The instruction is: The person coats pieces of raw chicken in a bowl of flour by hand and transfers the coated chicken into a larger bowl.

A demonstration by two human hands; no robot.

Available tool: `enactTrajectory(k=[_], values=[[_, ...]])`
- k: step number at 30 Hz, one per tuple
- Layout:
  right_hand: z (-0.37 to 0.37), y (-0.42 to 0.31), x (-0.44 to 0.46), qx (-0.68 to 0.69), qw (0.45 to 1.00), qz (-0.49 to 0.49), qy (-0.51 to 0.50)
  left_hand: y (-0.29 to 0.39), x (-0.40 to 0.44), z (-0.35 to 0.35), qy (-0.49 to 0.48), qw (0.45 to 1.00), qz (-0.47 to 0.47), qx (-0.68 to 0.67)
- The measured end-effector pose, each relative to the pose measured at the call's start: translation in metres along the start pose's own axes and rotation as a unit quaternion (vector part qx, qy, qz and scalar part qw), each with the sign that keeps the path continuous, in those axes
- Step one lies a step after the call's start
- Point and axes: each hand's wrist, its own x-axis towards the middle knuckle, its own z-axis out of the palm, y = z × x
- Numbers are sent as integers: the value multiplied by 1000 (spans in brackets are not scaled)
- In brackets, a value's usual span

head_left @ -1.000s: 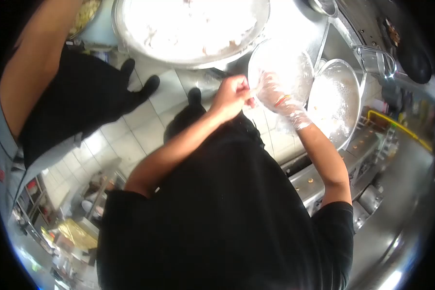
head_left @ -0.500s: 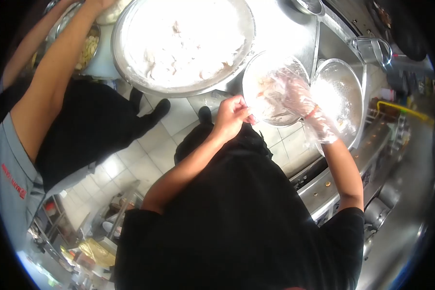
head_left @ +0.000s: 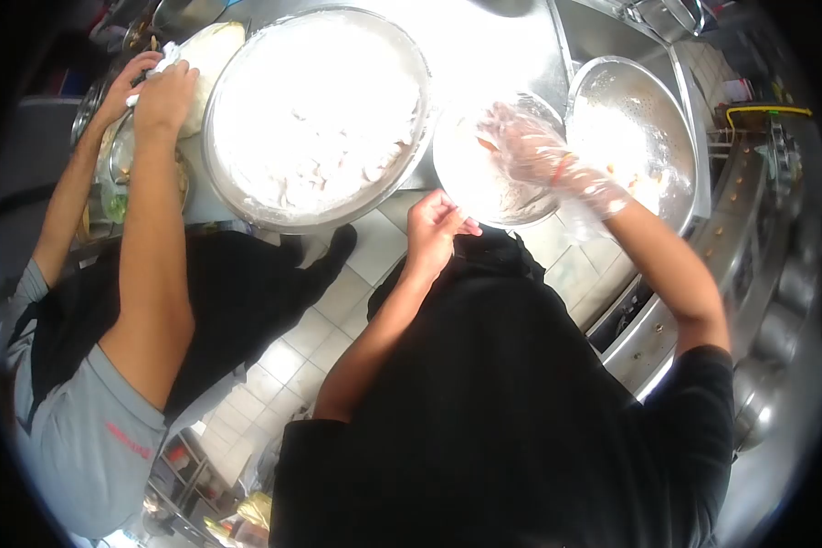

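Note:
My right hand (head_left: 525, 146), in a clear plastic glove with a red band at the wrist, reaches into a metal bowl (head_left: 526, 221) dusted with white powder. Its fingers are curled over the bowl's contents, where a small orange bit shows; glare hides what they hold. My bare left hand (head_left: 438, 226) is at the near left rim of this bowl, thumb and fingers closed at the edge. Left of it stands a much larger metal basin (head_left: 315, 222) with white-coated pieces in it. To the right, a wide metal bowl (head_left: 671, 100) has powder and scraps inside.
At the left, a co-worker's hands (head_left: 163, 96) hold something white beside a pale bulky item (head_left: 217, 57). Below them are containers of food, partly hidden by the arms. A metal counter (head_left: 511, 41) lies behind the bowls, and a metal pitcher (head_left: 671, 18) stands at the far right.
The view has shifted, bringing the co-worker's hands into sight. My right hand has moved toward the left side of the bowl. My left hand stays by the rim.

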Motion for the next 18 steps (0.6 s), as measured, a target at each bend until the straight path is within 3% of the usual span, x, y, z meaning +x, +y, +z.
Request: enactTrajectory(k=[3,5,6,8,9,11,12,15,17,18], values=[[-8,1,-12,96,990,-11,-99,-2,0,-3,-1,1000,-9,0],[18,12,-15,15,996,-87,26,-1,2,-4,-6,1000,-11,3],[31,13,-14,15,996,-84,27,-1,3,-4,-8,1000,-13,4],[52,5,-6,29,984,-17,-176,2,2,-2,-14,1000,-3,13],[55,-1,0,32,984,-13,-175,3,2,-1,-17,1000,-6,15],[58,-12,10,24,974,111,-196,5,0,0,-7,1000,-19,23],[52,-12,9,24,974,113,-195,5,0,0,-9,1000,-20,23],[11,-6,5,-98,985,87,-111,5,2,0,-5,1000,-12,14],[-11,-4,-7,-98,990,26,-98,3,2,-1,-1,1000,-2,11],[-16,-5,-12,-154,982,-61,-87,2,0,-2,9,1000,0,4]])
